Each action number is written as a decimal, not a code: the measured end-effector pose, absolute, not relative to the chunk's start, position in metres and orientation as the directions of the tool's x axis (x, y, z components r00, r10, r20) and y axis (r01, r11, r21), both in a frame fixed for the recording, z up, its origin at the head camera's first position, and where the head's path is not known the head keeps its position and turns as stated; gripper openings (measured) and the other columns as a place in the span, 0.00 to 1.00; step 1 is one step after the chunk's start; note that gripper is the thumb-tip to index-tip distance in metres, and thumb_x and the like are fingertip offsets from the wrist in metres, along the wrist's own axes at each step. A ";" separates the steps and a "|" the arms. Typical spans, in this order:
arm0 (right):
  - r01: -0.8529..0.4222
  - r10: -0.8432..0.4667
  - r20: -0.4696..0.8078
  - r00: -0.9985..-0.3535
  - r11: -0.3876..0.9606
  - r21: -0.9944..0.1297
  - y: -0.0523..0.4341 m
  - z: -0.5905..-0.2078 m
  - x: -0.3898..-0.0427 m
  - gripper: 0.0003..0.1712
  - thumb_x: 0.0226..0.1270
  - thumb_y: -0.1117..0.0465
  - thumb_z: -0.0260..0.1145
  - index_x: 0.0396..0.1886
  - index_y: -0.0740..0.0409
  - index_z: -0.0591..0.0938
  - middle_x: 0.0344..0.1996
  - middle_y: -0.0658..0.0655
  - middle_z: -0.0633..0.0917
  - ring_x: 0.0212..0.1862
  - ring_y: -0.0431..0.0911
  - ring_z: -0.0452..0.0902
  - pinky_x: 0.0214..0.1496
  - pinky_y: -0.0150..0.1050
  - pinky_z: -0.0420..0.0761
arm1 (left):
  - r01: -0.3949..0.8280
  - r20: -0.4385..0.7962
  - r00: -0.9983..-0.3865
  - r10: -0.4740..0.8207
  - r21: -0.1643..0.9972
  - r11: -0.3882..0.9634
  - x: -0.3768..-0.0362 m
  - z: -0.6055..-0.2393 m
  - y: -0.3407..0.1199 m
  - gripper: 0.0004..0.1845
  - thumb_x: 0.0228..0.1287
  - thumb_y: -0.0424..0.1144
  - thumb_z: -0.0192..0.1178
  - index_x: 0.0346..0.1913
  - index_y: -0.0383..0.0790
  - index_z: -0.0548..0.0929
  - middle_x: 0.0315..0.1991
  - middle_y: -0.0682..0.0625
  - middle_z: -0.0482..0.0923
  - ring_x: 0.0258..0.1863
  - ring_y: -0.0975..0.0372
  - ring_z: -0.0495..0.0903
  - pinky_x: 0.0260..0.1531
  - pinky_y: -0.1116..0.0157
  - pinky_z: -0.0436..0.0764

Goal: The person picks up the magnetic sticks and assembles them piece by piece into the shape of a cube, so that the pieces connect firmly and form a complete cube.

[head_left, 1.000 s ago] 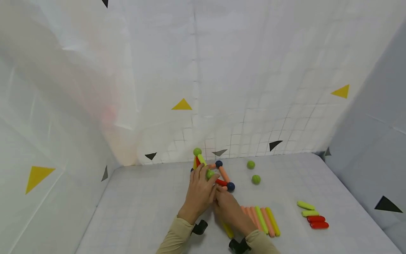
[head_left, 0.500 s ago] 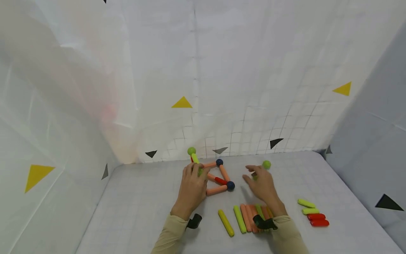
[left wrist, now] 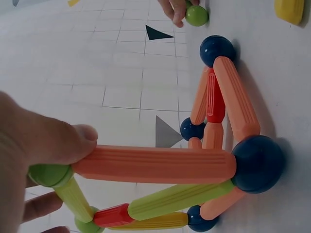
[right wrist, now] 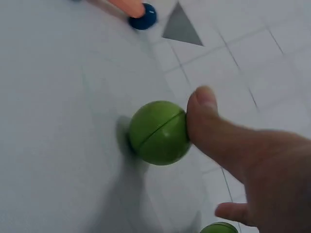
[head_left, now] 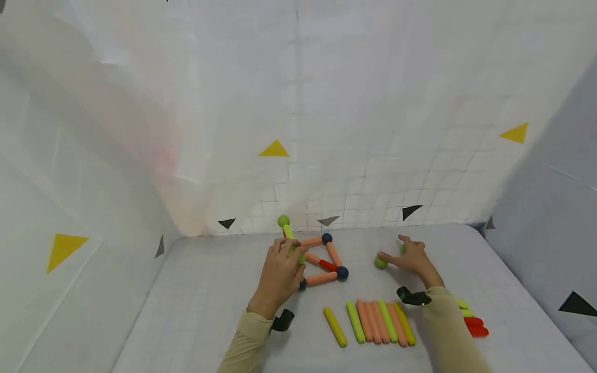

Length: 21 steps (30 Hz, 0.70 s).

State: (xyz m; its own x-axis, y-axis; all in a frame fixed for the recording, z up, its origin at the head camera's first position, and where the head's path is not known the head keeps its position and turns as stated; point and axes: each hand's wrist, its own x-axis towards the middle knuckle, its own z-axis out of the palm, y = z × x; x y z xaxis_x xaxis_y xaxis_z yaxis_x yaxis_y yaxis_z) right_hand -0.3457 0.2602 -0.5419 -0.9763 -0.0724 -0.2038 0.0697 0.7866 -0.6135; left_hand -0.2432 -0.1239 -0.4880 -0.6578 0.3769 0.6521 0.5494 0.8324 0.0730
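My left hand pinches the green ball at a raised corner of a frame of sticks and balls, its thumb lying along the end of an orange stick. Blue balls form the base corners, joined by orange sticks. One base stick is part red. Another green ball tops the back of the frame. My right hand is spread at the right, thumb touching a loose green ball. A second loose green ball is partly hidden by its fingers.
In front of the frame lies a row of orange, lime and yellow sticks, with one yellow stick apart on its left. Short red sticks and lime ones lie right, partly behind the right sleeve. A white wall stands behind.
My right hand has left the frame and moved right to the two loose green balls; the farther ball has shifted right. My left hand stays at the frame's raised green ball.
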 end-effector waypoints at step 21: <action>-0.080 -0.123 -0.031 -0.992 0.798 -0.598 0.189 -0.560 -0.365 0.47 0.69 0.48 0.75 0.78 0.65 0.67 0.61 0.79 0.72 0.54 0.65 0.76 0.56 0.62 0.77 | 0.572 0.667 -0.661 0.343 0.152 0.806 -0.241 -0.491 -0.128 0.26 0.52 0.30 0.83 0.56 0.43 0.86 0.60 0.44 0.81 0.59 0.50 0.78 0.52 0.52 0.82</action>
State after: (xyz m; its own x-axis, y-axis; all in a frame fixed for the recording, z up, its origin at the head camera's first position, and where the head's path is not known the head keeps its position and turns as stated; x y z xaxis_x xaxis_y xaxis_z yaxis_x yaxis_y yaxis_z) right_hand -0.3649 0.1891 -0.5603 -0.9920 -0.1226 -0.0308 -0.0800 0.7976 -0.5979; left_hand -0.2412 -0.1283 -0.4914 -0.6607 0.3435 0.6675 0.5723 0.8059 0.1518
